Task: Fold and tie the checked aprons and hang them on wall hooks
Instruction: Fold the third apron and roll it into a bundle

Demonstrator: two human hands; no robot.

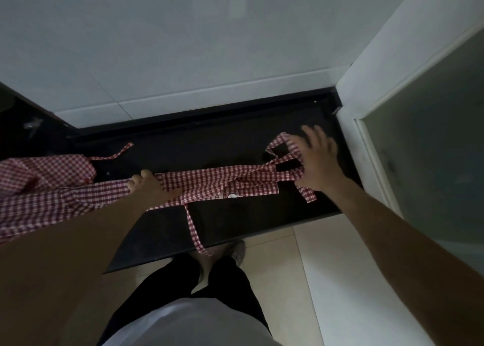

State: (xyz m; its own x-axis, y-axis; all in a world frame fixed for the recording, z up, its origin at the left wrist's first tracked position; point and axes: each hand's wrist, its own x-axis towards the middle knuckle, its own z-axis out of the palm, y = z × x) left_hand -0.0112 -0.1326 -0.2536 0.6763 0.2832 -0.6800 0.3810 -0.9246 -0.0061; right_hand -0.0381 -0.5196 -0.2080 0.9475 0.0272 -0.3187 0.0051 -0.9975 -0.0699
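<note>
A dark, glossy stone countertop runs across the middle of the view, with pale wall tiles behind it and a beige tiled floor in front.

At the counter's left end lies a bunched red-and-white checked cotton apron, partly hanging off the counter's front edge; one thin checked tie trails from it toward the back of the counter.

Just right of that heap, the left hand grips a second red-and-white checked apron, its fingers curled round the gathered cloth. This apron is folded into a long narrow band lying along the counter, stretched from the left hand to the right end. A small white printed patch shows near its front edge. One checked strap drops from the band over the counter's front edge and hangs down toward the person's dark trousers and a grey shoe.

At the counter's right end, the right hand rests on the band's looped straps, fingers spread and fairly straight, palm down, pressing on the cloth.

A white door frame stands beside the counter's right end.
</note>
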